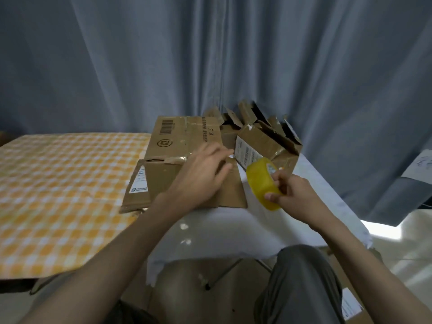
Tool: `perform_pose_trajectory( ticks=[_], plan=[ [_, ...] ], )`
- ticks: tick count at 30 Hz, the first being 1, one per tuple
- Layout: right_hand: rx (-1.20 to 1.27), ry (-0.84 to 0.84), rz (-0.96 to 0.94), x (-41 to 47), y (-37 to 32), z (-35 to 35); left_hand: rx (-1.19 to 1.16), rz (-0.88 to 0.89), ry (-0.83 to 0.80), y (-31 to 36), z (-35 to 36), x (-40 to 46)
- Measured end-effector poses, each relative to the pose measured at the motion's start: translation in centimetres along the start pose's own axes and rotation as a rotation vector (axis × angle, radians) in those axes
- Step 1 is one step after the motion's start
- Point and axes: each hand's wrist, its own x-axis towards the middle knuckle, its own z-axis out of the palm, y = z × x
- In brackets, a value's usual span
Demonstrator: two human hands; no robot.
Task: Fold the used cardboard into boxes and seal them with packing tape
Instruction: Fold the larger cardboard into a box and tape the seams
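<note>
Centrally in the frame, the left hand [205,169] presses relaxed fingers onto the flap of the large cardboard box [184,146], while just right of it the right hand [293,191] grips the yellow tape roll [260,181] above the white table [233,228].

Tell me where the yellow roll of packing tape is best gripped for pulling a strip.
Probably across the rim of the yellow roll of packing tape, coming from its near right side, as the right hand does now: thumb and fingers curl round the band. The left hand rests on the flattened brown cardboard box.
</note>
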Motion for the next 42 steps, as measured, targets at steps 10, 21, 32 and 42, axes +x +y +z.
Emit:
perform_pose_trajectory(
  ticks=[10,21,32,42],
  plan=[
    [0.090,0.016,-0.134,-2.7,-0.8,-0.5,-0.399,-0.120,-0.067,3.8,1.2,2.1],
    [0.120,-0.050,-0.160,-2.7,-0.5,-0.1,-0.548,-0.245,0.091,3.8,1.1,2.0],
    [0.473,-0.236,0.112,-2.4,-1.2,-1.3,-0.589,-0.288,0.003,2.3,-0.1,2.1],
    [0.755,-0.315,0.082,-2.6,0.6,0.1,-0.742,-0.439,-0.097,-0.2,-2.8,1.9]
  ],
)
